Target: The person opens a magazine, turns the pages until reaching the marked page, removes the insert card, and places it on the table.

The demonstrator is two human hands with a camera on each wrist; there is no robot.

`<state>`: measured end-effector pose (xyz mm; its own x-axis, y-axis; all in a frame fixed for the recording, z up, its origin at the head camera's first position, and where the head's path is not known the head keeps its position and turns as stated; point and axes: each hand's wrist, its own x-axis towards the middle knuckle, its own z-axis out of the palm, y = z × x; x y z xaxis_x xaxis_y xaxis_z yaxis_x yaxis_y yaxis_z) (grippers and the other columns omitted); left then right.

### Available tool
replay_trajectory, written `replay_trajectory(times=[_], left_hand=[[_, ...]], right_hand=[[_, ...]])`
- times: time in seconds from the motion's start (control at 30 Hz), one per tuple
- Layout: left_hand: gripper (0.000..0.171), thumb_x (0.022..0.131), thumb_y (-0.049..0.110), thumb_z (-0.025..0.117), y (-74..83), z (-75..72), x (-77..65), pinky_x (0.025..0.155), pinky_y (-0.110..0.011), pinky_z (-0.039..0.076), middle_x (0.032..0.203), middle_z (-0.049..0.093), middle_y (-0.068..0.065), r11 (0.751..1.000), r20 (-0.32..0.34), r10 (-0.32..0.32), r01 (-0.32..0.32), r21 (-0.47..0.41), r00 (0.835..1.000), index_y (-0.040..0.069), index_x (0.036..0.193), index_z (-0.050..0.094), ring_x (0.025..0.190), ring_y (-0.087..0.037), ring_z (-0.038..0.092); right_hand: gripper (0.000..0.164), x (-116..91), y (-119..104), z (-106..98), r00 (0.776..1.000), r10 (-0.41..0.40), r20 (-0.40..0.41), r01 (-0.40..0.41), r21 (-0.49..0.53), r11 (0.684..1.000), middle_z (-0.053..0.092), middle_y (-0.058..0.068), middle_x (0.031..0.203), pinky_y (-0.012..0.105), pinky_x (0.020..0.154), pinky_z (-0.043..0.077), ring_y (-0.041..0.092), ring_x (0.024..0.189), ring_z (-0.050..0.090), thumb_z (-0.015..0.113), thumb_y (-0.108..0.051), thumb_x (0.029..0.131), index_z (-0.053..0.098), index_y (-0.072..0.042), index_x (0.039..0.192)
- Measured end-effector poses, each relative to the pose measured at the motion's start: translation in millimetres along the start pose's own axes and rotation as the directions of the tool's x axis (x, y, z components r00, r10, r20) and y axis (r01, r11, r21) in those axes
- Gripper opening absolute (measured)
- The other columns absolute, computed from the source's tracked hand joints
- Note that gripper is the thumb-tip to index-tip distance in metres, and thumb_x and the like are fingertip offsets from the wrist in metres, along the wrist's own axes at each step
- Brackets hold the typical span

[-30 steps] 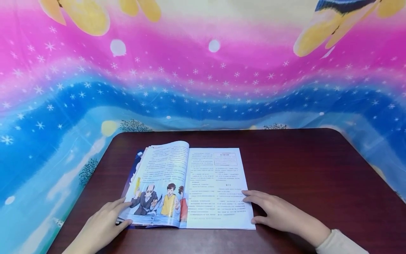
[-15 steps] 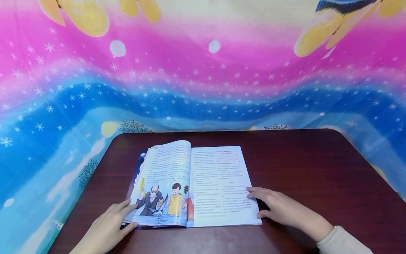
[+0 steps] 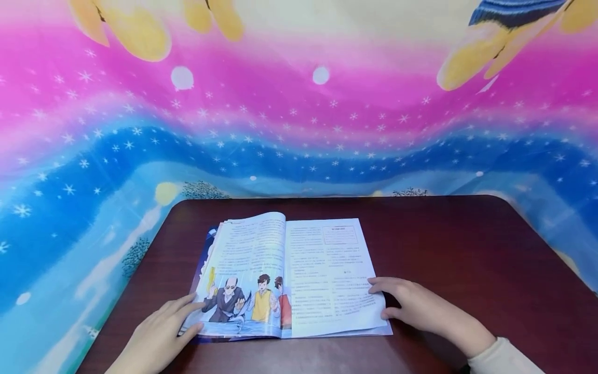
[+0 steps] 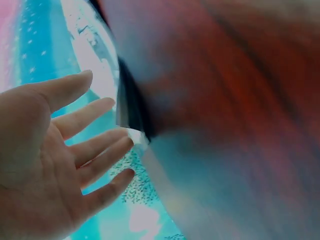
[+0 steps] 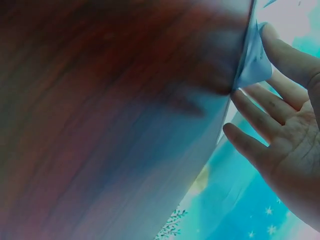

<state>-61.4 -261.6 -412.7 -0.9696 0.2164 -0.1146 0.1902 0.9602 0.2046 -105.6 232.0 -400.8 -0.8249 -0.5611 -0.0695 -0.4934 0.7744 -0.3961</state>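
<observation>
An open magazine lies on the dark wooden table, text on its right page and a cartoon of several people on its left. At the lower left edge, my left hand rests its fingertips against the pages, fingers fairly straight. My right hand pinches the outer edge of the right-hand page between thumb and fingers. That page's lower corner is lifted off the sheet beneath. In the right wrist view, the bent page corner shows between thumb and fingers. The left wrist view shows the magazine's edge beside the left fingertips.
The brown table extends to the right of and behind the magazine. A colourful printed cloth with snowflakes hangs behind the table and along its sides.
The magazine has slid slightly right with both hands on it. The right page's lower corner, flat before, is now raised by the right hand. The head view has shifted a little.
</observation>
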Motion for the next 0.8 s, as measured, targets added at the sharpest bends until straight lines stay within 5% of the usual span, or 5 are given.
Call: replay_trajectory(times=[0.23,0.57,0.8], left_hand=[[0.036,0.092,0.031,0.071,24.9,-8.4,10.0,0.097,-0.061,0.043,0.140,0.056,-0.010,0.993,-0.166,0.063,-0.079,-0.091,0.984,0.018,0.126,0.068,0.127,-0.036,0.052],[0.035,0.093,0.030,0.071,58.0,-17.4,32.7,0.102,-0.063,0.039,0.144,0.053,-0.003,0.964,-0.227,0.143,-0.187,-0.189,0.963,0.020,0.127,0.067,0.132,-0.032,0.048],[0.037,0.092,0.032,0.072,89.8,-19.8,46.3,0.104,-0.052,0.043,0.141,0.056,0.005,0.938,-0.226,0.198,-0.251,-0.240,0.954,0.023,0.128,0.067,0.132,-0.022,0.050]], right_hand=[[0.026,6,4,-2,0.999,0.015,-0.039,-0.011,0.093,0.996,0.065,0.008,0.124,0.049,0.094,0.049,0.030,0.116,0.060,0.081,-0.017,0.083,0.068,-0.016,0.106],[0.024,13,-1,-10,0.997,0.040,-0.065,-0.029,0.162,0.986,0.067,-0.002,0.111,0.043,0.089,0.052,0.019,0.105,0.061,0.082,-0.021,0.081,0.069,-0.018,0.102],[0.027,15,-8,-19,0.991,0.053,-0.122,-0.030,0.178,0.984,0.067,-0.001,0.112,0.046,0.091,0.051,0.021,0.105,0.061,0.083,-0.022,0.080,0.070,-0.017,0.104]])
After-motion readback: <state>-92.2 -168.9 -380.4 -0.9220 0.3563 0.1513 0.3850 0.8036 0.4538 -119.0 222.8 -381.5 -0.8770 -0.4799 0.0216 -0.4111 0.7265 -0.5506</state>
